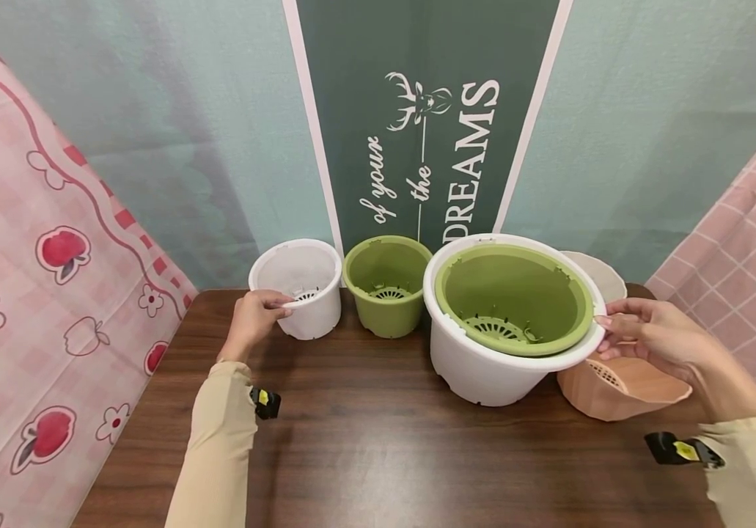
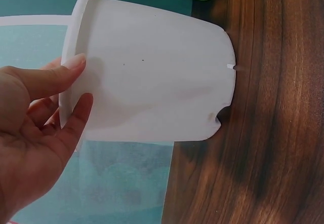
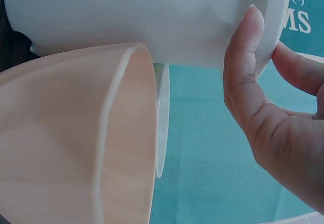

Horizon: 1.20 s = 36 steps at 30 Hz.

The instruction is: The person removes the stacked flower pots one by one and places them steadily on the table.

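Observation:
At the left, a small white flowerpot stands upright on the table. My left hand pinches its rim; in the left wrist view the thumb lies against the outer wall. My right hand grips the right rim of a large white flowerpot, which has a green flowerpot nested inside. One finger presses the wall just below that rim. Between the two white pots sits a smaller green flowerpot. Slots show in the pots' bottoms.
A peach-coloured pot with a wavy rim lies tilted beside the large white pot. Behind it, a pale pot is partly hidden. The brown wooden table ends at a teal curtain; patterned pink cloth hangs at the left.

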### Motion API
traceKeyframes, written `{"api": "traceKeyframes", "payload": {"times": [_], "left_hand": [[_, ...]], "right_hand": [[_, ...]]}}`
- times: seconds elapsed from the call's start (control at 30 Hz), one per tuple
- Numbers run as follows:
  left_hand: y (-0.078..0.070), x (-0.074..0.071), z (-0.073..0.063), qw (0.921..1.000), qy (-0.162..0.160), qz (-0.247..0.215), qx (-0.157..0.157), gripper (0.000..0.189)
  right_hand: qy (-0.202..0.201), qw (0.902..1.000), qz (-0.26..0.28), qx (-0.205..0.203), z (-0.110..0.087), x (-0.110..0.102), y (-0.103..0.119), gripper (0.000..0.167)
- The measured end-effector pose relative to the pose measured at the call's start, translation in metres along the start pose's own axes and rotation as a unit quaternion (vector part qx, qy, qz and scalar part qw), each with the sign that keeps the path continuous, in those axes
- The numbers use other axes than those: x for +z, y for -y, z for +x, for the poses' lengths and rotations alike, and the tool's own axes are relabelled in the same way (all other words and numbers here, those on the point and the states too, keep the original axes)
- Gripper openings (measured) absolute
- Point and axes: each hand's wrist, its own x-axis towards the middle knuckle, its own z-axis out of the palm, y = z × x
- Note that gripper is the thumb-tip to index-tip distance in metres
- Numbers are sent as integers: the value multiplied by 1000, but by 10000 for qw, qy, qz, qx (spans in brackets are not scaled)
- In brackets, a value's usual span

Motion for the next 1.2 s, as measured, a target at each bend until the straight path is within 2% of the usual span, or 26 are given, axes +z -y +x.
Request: {"api": "traceKeyframes", "payload": {"times": [0.23,0.67,1.03,1.17,1.2], "left_hand": [[1,2,4,10000,-3,-62,-20,15],[5,2,6,9998,84,-157,87,18],[6,0,5,9993,90,-216,301,18],[10,-2,5,9980,69,-429,457,16],[12,-2,5,9967,33,-563,585,15]], "right_hand": [[139,9999,48,-30,0,0,1,16],[82,10000,-10,-39,1,-1,0,14],[106,9999,-19,-36,-1,0,0,13],[61,10000,-22,-29,0,1,0,13],[44,10000,-14,-23,0,1,0,13]]}}
